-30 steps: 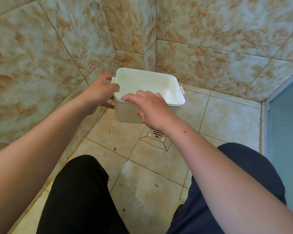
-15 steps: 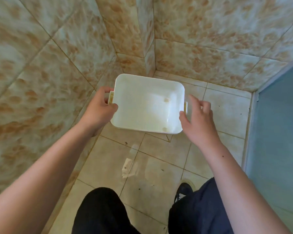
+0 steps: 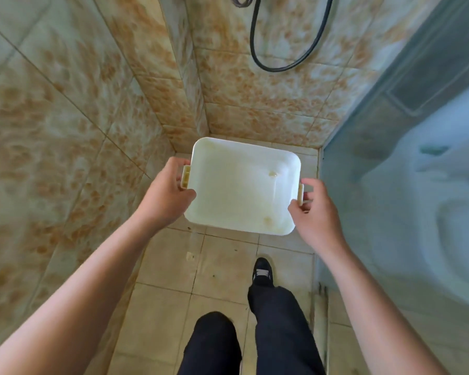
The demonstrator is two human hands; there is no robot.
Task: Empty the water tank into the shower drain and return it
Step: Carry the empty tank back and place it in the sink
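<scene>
Standing taller now, hands [image 3: 168, 194] levelling tank [image 3: 241, 189]

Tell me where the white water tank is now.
In the head view the water tank is centred, held above the floor tiles between the left hand and right hand.

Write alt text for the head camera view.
Two bare hands, left hand and right hand, hold an empty white water tank upright by its side handles above a tiled shower floor. A black hose hangs on the wall behind.
</scene>
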